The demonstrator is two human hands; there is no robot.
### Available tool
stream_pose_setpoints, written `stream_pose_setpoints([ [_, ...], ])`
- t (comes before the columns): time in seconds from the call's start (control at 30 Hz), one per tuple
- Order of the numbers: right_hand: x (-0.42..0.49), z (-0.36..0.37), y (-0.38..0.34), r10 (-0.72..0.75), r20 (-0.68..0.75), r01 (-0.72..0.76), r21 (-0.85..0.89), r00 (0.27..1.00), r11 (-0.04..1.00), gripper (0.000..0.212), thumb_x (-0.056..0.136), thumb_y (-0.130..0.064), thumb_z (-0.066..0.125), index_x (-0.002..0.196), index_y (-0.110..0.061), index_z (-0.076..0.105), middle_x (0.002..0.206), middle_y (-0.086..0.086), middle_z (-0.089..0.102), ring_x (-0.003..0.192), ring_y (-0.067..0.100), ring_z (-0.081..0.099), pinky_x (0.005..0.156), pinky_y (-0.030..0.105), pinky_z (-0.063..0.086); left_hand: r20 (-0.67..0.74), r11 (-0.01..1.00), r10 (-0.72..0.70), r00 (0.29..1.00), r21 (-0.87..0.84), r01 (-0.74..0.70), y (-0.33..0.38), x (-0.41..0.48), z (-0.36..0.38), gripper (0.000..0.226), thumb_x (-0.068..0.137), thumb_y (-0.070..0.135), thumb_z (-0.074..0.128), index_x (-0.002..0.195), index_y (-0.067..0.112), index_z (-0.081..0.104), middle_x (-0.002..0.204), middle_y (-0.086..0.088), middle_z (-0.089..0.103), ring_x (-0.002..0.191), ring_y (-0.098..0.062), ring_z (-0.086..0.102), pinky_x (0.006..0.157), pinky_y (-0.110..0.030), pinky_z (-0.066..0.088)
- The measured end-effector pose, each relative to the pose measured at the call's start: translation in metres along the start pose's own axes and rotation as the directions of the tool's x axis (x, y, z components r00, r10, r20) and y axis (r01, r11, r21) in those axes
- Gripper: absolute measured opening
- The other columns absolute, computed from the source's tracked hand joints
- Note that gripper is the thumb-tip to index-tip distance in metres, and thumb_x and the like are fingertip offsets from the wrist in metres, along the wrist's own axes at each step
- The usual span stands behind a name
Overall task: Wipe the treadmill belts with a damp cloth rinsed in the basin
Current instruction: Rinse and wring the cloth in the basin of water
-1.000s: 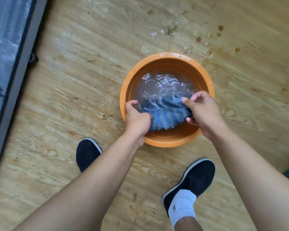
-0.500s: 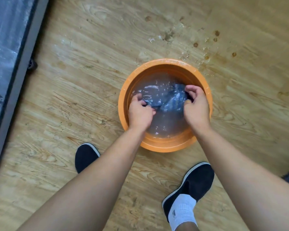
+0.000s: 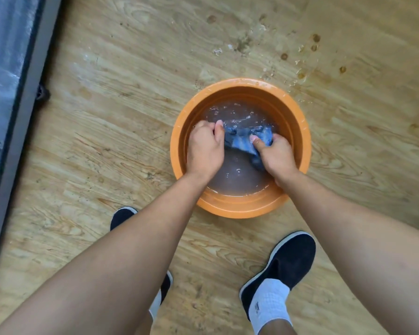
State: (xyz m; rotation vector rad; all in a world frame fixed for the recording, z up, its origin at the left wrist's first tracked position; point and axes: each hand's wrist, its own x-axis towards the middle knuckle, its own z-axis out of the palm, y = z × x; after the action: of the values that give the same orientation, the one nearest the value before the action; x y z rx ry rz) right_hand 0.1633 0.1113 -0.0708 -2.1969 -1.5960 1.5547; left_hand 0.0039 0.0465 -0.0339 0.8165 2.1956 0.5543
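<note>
Head view looks down along your bare forearms to the basin (image 3: 240, 209), an orange round tub standing on the wood floor (image 3: 107, 122). It holds cloudy, brownish water (image 3: 237, 176) with ripples and glints on the far side.

The cloth (image 3: 243, 139), blue with paler streaks, is bunched between your hands at the water's surface, near the middle of the basin. Your left hand (image 3: 205, 151) has its fingers curled round the cloth's left end, knuckles up and thumb toward the cloth. Your right hand (image 3: 277, 155) clamps the right end, with the thumb laid across the top of the fabric and the fingers wrapped out of sight beneath. A dark tail of cloth hangs into the water just under the right thumb.

Wet drops (image 3: 298, 76) and brown spots mark the floor beyond the basin's far rim. The treadmill (image 3: 22, 117) runs down the left edge, well apart from the basin: a grey side rail with a bluish surface beyond it. Your left shoe (image 3: 121, 218) shows partly under the left forearm. Your right shoe (image 3: 288, 259), dark with a white sock (image 3: 267, 303), stands just near the basin's near side.
</note>
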Motion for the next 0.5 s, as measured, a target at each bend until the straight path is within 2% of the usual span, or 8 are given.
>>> stream_pose_setpoints([
  [0.07, 0.0, 0.003, 0.001, 0.058, 0.066, -0.054, -0.06, 0.996, 0.997, 0.051, 0.097, -0.057, 0.064, 0.114, -0.009, 0.07, 0.11, 0.011, 0.075, 0.107, 0.034, 0.069, 0.099, 0.043, 0.053, 0.103, 0.941, -0.196, 0.975, -0.261, 0.217, -0.005, 0.003, 0.007, 0.056, 0.109, 0.05, 0.044, 0.072, 0.01, 0.057, 0.077, -0.011, 0.064, 0.074, -0.026, 0.056, 0.074, -0.04, 0.042],
  [0.13, -0.005, 0.008, -0.002, 0.116, 0.095, -0.11, -0.067, 0.989, 0.992, 0.053, 0.102, -0.055, 0.056, 0.121, -0.007, 0.067, 0.12, 0.016, 0.072, 0.115, 0.036, 0.065, 0.101, 0.041, 0.049, 0.222, 0.77, -0.36, 0.906, -0.478, 0.423, -0.013, 0.003, 0.017, 0.071, 0.092, 0.08, 0.049, 0.101, 0.012, 0.071, 0.088, 0.002, 0.074, 0.081, -0.017, 0.067, 0.084, -0.036, 0.052],
  [0.17, -0.008, 0.011, -0.005, 0.141, 0.091, -0.139, -0.036, 0.986, 0.99, 0.049, 0.106, -0.049, 0.053, 0.129, -0.007, 0.063, 0.127, 0.016, 0.069, 0.119, 0.036, 0.062, 0.101, 0.038, 0.046, 0.253, 0.701, -0.42, 0.872, -0.519, 0.488, -0.022, 0.004, 0.027, 0.078, 0.082, 0.088, 0.055, 0.115, 0.019, 0.071, 0.102, 0.004, 0.078, 0.094, -0.017, 0.072, 0.095, -0.042, 0.055],
  [0.2, -0.011, 0.014, -0.007, 0.156, 0.073, -0.157, 0.008, 0.985, 0.988, 0.044, 0.109, -0.04, 0.051, 0.137, -0.007, 0.058, 0.133, 0.015, 0.066, 0.122, 0.033, 0.06, 0.099, 0.035, 0.044, 0.278, 0.662, -0.446, 0.851, -0.537, 0.523, -0.027, 0.003, 0.034, 0.077, 0.08, 0.085, 0.061, 0.124, 0.023, 0.068, 0.114, 0.004, 0.077, 0.105, -0.02, 0.072, 0.102, -0.047, 0.055],
  [0.27, -0.019, 0.021, -0.015, 0.112, 0.018, -0.113, 0.093, 0.994, 0.989, 0.039, 0.11, -0.028, 0.047, 0.145, -0.012, 0.053, 0.136, 0.009, 0.064, 0.119, 0.026, 0.059, 0.097, 0.031, 0.042, 0.249, 0.69, -0.454, 0.855, -0.509, 0.515, -0.022, -0.001, 0.038, 0.053, 0.094, 0.058, 0.064, 0.135, 0.024, 0.059, 0.131, -0.001, 0.07, 0.121, -0.025, 0.066, 0.11, -0.047, 0.051],
  [0.33, -0.027, 0.03, -0.021, -0.039, 0.001, 0.039, 0.106, 0.999, 0.994, 0.035, 0.108, -0.03, 0.051, 0.139, -0.015, 0.059, 0.131, 0.004, 0.067, 0.117, 0.023, 0.06, 0.103, 0.033, 0.045, 0.237, 0.702, -0.455, 0.858, -0.497, 0.51, -0.011, -0.005, 0.042, 0.053, 0.105, 0.04, 0.056, 0.155, 0.023, 0.045, 0.147, -0.005, 0.06, 0.131, -0.026, 0.058, 0.106, -0.03, 0.049],
  [0.4, -0.036, 0.039, -0.026, -0.126, 0.03, 0.124, 0.056, 0.992, 0.991, 0.02, 0.107, -0.031, 0.055, 0.118, -0.016, 0.063, 0.107, 0.002, 0.07, 0.1, 0.024, 0.062, 0.089, 0.034, 0.045, 0.307, 0.599, -0.485, 0.819, -0.566, 0.567, 0.001, -0.006, 0.049, 0.044, 0.109, 0.029, 0.051, 0.151, 0.018, 0.052, 0.138, -0.008, 0.065, 0.122, -0.028, 0.064, 0.088, -0.027, 0.055],
  [0.5, -0.035, 0.042, -0.035, -0.082, 0.004, 0.082, -0.02, 0.997, 0.996, 0.01, 0.105, -0.024, 0.053, 0.113, -0.019, 0.056, 0.097, 0.001, 0.066, 0.093, 0.027, 0.06, 0.079, 0.036, 0.043, 0.465, 0.376, -0.52, 0.717, -0.629, 0.68, 0.015, -0.002, 0.047, 0.023, 0.108, 0.033, 0.055, 0.109, 0.015, 0.07, 0.103, -0.01, 0.074, 0.092, -0.027, 0.07, 0.077, -0.034, 0.058],
])
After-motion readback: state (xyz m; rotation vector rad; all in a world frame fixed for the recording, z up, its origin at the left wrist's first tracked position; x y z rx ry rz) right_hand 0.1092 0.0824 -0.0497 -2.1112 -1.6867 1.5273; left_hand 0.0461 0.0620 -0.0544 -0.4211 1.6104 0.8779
